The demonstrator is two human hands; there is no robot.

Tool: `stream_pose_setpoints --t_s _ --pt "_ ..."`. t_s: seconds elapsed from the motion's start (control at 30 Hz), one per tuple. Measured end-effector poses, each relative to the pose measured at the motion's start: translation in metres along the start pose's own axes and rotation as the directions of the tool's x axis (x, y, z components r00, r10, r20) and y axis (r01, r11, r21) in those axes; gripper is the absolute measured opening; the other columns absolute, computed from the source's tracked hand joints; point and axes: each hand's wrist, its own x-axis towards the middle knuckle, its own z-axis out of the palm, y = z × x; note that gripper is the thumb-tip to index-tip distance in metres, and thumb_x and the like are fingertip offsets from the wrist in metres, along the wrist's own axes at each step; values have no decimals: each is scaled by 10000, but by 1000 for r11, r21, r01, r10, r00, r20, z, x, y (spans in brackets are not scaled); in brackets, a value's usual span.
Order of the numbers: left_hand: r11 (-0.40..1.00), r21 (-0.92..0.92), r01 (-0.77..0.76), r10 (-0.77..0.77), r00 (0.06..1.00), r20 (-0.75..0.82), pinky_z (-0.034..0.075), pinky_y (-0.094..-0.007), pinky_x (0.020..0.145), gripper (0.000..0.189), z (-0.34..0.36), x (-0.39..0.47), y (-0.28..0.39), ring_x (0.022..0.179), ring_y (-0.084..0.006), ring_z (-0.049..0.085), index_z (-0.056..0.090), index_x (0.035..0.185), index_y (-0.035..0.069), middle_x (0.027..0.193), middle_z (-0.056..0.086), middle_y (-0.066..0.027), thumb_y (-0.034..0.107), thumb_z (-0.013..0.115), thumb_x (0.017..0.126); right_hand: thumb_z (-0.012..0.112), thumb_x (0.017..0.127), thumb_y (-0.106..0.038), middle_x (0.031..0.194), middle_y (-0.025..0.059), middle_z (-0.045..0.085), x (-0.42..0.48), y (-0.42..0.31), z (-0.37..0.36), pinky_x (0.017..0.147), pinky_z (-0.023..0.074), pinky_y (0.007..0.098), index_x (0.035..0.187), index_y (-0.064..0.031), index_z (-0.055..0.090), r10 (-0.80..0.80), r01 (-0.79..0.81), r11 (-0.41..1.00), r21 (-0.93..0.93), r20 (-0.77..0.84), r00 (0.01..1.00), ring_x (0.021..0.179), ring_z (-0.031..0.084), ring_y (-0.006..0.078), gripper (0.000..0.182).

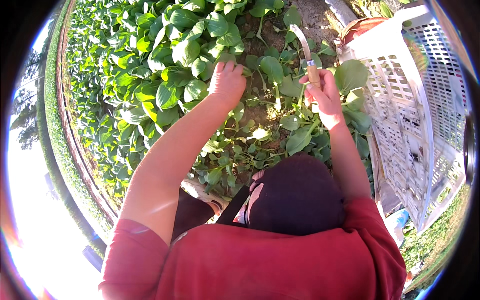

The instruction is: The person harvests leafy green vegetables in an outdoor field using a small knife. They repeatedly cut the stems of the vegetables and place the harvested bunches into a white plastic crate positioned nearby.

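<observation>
My right hand [325, 96] is closed around the wooden handle [313, 75] of a small sickle. Its curved metal blade [303, 43] points up and away from me, over low leaves. At the edge of a dense stand of leafy greens [183, 52], which look like bok choy, my left hand [227, 83] is bent over a leaf [226, 58]. The left fingertips are hidden, so its hold on the plant is unclear. Beneath the right hand, loose-looking leaves [300, 140] and a pale stem [278, 99] lie on the soil.
A white perforated plastic crate [397, 112] stands tilted at my right, with a reddish item [362, 28] behind it. Small plants [225, 165] grow near my shoe [198, 190]. The crop bed runs off to the left, towards a brown strip [71, 138].
</observation>
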Motion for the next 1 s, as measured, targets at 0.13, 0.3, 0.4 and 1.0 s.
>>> stream_pose_setpoints --t_s 0.13,0.3,0.4,1.0 --pt "998 -36 -50 47 996 -71 426 -375 962 203 19 6 -21 1138 -209 524 743 960 177 1153 586 12 152 686 767 553 974 -129 885 59 607 -46 45 20 649 472 294 1160 -29 524 161 -160 987 -23 215 963 744 575 137 213" --pt "994 -16 -107 102 979 -179 419 -367 979 214 20 -1 -23 1142 -195 521 737 935 180 1300 551 58 97 673 749 535 993 -284 734 140 616 -34 78 51 619 474 421 1088 -42 523 112 -60 731 -680 32 993 666 623 309 260" --pt "998 22 -61 59 996 64 411 -363 973 193 19 4 -20 1150 -194 518 742 922 186 1328 538 42 122 670 755 535 976 -260 763 209 637 -15 76 67 634 487 486 1037 -25 505 17 -24 652 -758 -17 1000 700 628 409 244" --pt "996 75 -56 67 984 -162 395 -359 887 117 33 9 -9 1023 -191 524 711 852 158 975 591 31 126 642 763 527 940 -189 802 238 660 22 84 82 705 526 496 1013 44 531 115 27 490 -871 96 989 766 654 417 244"
